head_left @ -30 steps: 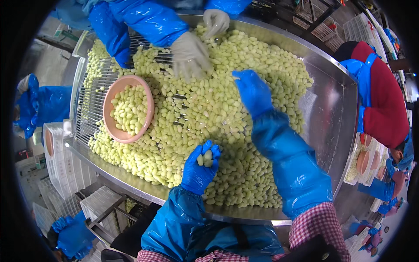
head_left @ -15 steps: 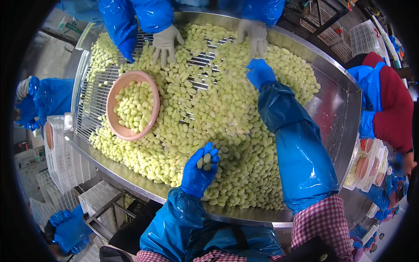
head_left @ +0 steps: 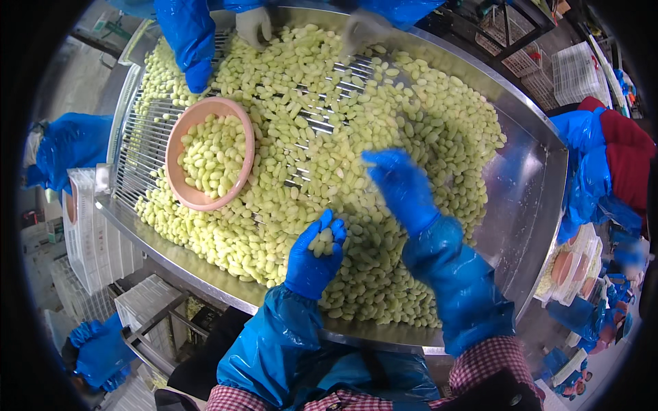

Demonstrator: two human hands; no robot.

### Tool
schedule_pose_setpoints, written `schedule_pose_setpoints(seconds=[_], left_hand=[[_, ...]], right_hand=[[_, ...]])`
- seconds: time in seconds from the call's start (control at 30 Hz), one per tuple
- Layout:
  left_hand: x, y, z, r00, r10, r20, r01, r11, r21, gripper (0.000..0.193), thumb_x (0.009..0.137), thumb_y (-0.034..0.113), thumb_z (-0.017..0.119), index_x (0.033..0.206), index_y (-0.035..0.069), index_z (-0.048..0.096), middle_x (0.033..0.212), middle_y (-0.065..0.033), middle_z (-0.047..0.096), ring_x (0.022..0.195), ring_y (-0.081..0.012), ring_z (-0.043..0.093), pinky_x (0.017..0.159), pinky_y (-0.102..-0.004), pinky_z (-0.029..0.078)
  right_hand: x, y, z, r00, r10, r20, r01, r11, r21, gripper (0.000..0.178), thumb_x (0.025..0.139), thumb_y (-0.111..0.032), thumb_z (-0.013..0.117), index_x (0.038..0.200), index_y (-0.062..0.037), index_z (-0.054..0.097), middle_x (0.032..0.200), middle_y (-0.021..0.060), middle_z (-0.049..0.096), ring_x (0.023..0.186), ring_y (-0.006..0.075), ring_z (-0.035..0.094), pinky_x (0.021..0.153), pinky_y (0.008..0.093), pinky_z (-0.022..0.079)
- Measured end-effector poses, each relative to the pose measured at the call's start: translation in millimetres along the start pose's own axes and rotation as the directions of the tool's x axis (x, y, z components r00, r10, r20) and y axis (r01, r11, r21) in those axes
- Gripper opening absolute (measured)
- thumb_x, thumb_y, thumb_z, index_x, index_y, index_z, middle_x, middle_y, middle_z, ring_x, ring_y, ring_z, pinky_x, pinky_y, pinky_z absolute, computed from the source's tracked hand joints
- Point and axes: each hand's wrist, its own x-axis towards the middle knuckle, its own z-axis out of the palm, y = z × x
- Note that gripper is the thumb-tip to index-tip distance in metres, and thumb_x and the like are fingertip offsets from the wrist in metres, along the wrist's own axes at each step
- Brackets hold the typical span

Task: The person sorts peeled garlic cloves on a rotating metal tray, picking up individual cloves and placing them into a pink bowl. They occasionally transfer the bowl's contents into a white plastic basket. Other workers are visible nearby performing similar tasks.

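A spread of pale green oval fruits (head_left: 377, 288), grape-like in shape, covers most of a metal sorting table (head_left: 524, 171). Several of these fruits rest in my left hand (head_left: 308, 270), palm up with its fingers curled around them, above the near part of the pile. My right hand (head_left: 406, 192) hovers over the middle of the fruits, blurred by motion; whether it holds anything I cannot make out. Both hands wear blue gloves. A pink bowl (head_left: 174, 154), partly filled with the same fruits, stands to the left on the table.
Across the table, a co-worker's blue sleeve (head_left: 185, 41) and white-gloved hands (head_left: 255, 27) reach over the far edge. Metal slats (head_left: 140, 147) show at the left. White crates (head_left: 96, 240) are stacked on the left; more people in blue work around.
My right hand has come back leftward and nearer from the far right of the pile. The left hand has stayed nearly in place with its fruits. The co-worker's white gloves have drawn back.
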Motion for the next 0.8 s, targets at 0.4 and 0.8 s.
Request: schedule_pose_setpoints(seconds=[0.4, 0.8], left_hand=[[-55.9, 187.3, 49.4, 0.522, 0.749, 0.409, -0.796, 0.254, 0.550, 0.053, 0.103, 0.031, 0.048, 0.149, 0.008, 0.037, 0.143, -0.0109, 0.045, 0.130, -0.0227, 0.044, 0.107, -0.0369, 0.037], [-20.1, 243.7, -44.0, 0.789, 0.583, -0.193, -0.487, 0.785, 0.382, 0.030, 0.089, 0.014, 0.064, 0.113, -0.001, 0.054, 0.107, -0.0154, 0.059, 0.102, -0.0335, 0.060, 0.094, -0.0477, 0.052]], right_hand=[[-20.6, 38.8, -25.1, 0.975, 0.096, -0.200, -0.191, 0.824, -0.534, 0.051, 0.092, -0.022, 0.063, 0.141, -0.0185, 0.050, 0.143, 0.0172, 0.046, 0.134, 0.0342, 0.041, 0.109, 0.0437, 0.037], [-153.4, -31.3, 58.9, 0.911, 0.241, 0.335, 0.020, 0.785, -0.620, 0.065, 0.088, -0.036, 0.065, 0.147, -0.0247, 0.040, 0.154, 0.0175, 0.028, 0.144, 0.0446, 0.019, 0.113, 0.0641, 0.016]])
